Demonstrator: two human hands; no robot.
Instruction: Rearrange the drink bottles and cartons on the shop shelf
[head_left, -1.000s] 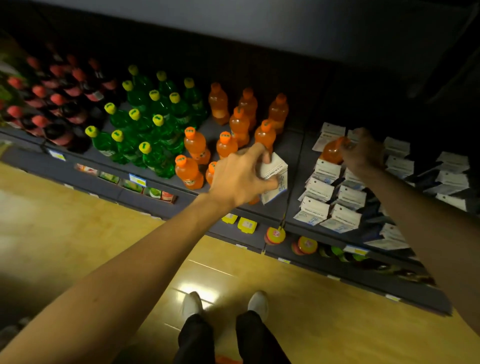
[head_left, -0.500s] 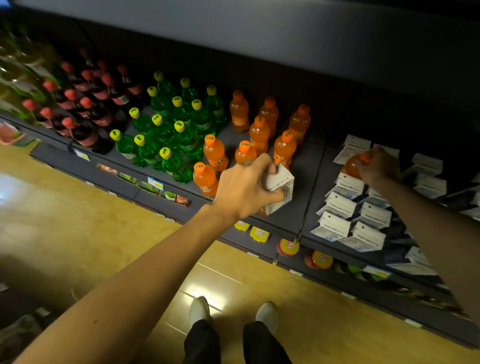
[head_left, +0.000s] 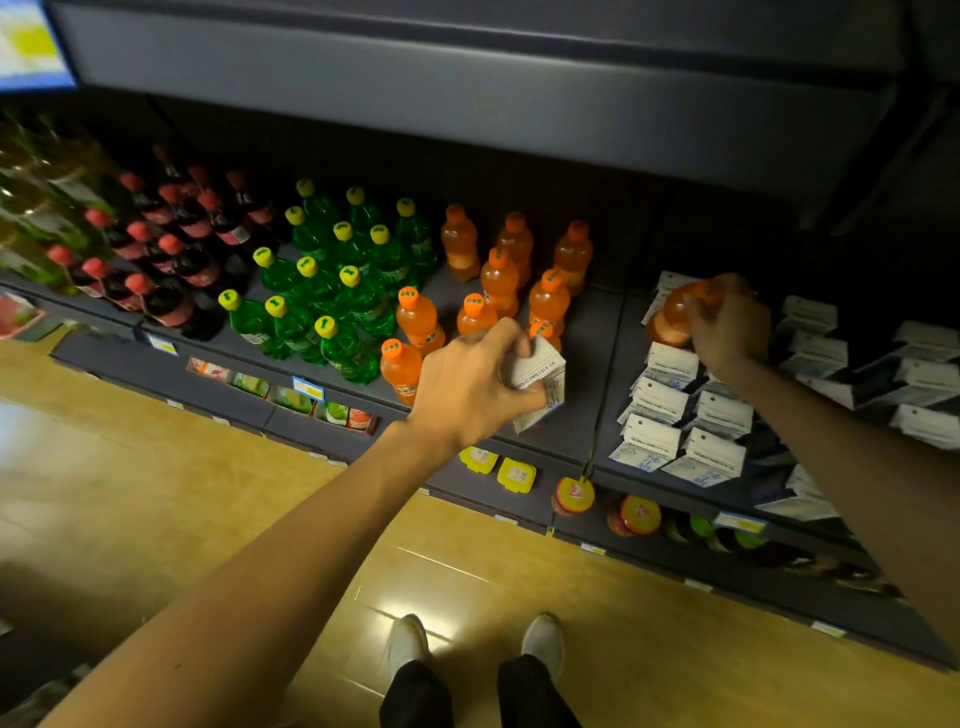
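Observation:
My left hand grips a white drink carton by its top, tilted, at the front of the grey shelf beside the orange bottles. My right hand holds an orange bottle by its neck, above the rows of white cartons on the right part of the shelf. Part of that bottle is hidden by my fingers.
Green bottles and dark red-capped bottles fill the shelf to the left. An upper shelf overhangs. Lower shelf holds lidded tubs. Wooden floor and my shoes lie below.
The view has shifted, so the shelf sits lower and further right in the frame. Both hands keep their grips; the orange bottle has risen a little above the cartons.

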